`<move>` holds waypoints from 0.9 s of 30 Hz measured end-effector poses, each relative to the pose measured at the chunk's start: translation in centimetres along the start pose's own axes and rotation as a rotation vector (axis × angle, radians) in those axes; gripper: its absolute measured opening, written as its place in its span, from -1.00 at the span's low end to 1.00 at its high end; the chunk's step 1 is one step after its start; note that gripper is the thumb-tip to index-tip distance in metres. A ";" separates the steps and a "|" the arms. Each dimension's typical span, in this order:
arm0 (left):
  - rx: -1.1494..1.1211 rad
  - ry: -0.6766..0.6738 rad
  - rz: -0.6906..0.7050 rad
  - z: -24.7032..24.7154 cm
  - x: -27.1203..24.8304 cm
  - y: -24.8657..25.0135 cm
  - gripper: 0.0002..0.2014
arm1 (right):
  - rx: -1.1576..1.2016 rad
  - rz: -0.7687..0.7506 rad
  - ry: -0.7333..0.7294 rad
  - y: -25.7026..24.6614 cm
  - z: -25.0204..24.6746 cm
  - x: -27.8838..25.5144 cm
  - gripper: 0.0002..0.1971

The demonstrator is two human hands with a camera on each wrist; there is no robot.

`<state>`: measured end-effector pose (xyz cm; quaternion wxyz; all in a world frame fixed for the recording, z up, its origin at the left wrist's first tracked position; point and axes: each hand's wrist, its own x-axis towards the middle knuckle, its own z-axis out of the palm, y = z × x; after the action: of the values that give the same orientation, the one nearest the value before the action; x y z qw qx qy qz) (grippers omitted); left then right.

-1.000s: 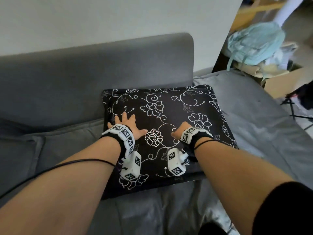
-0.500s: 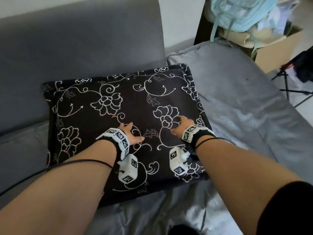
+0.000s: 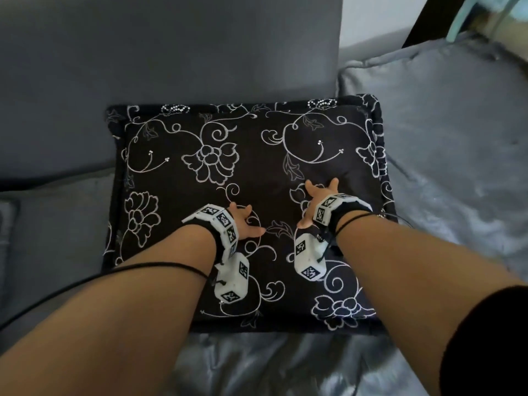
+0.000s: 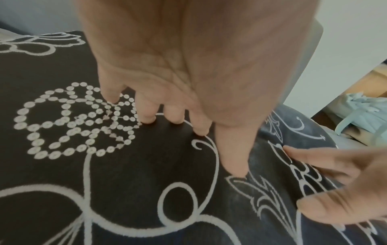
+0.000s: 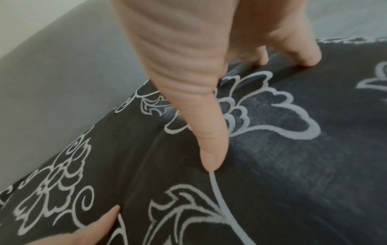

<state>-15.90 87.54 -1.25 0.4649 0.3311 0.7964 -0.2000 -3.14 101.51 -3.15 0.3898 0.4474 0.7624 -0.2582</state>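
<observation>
A black pillow with white embroidered flowers lies flat on the grey sofa seat, its far edge against the backrest. My left hand presses down on the pillow's middle with spread, straight fingertips, next to a sequin flower. My right hand rests a little farther up and to the right, its thumb and fingers also straight on the fabric. Neither hand holds anything. Each wrist view shows the other hand's fingertips at its edge.
The grey sofa backrest rises behind the pillow. A grey seat cushion stretches to the right, and a shiny grey cover lies crumpled at the front. A black cable crosses my left forearm. A pale blue bag sits far right.
The view has swung down over the pillow. My right hand has slid farther up the pillow and spread its fingers. The left hand stays pressed near the middle.
</observation>
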 end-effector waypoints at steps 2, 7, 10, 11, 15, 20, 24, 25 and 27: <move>-0.001 0.004 0.008 -0.3 0.1 -0.1 -0.18 | -0.041 -0.004 -0.024 -0.2 -0.4 -0.1 0.22; 0.072 0.084 0.040 -2.4 0.0 -1.0 -0.33 | 0.012 0.106 0.077 -2.5 -0.5 -2.1 -0.16; 0.157 0.291 0.008 -6.3 1.1 -1.2 -0.47 | 0.118 -0.041 0.210 -4.6 -1.4 -2.5 -0.03; 0.154 0.347 0.001 -7.7 1.7 -1.4 -0.49 | 0.148 -0.130 0.188 -5.2 -2.1 -2.2 0.08; 0.066 0.576 0.041 -12.7 4.7 -2.3 -0.47 | 0.027 -0.209 -0.006 -6.8 -5.4 -0.9 -0.02; 0.074 0.623 0.075 -15.9 10.5 -4.8 0.06 | -0.080 -0.175 -0.081 -7.6 -5.7 0.7 -0.08; 0.111 0.541 0.105 -16.8 14.0 -5.6 0.27 | -0.119 -0.146 -0.112 -7.9 -6.4 1.6 -0.18; 0.107 0.517 0.112 -16.9 14.4 -5.6 0.31 | -0.127 -0.138 -0.118 -8.1 -6.6 1.9 -0.21; 0.101 0.492 0.130 -17.0 15.3 -6.0 0.37 | -0.145 -0.118 -0.129 -8.5 -6.7 2.4 -0.26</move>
<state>-35.86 99.27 -6.26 0.2521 0.4432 0.8514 -0.1229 -13.83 103.72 -0.99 0.4535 0.3547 0.7775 -0.2530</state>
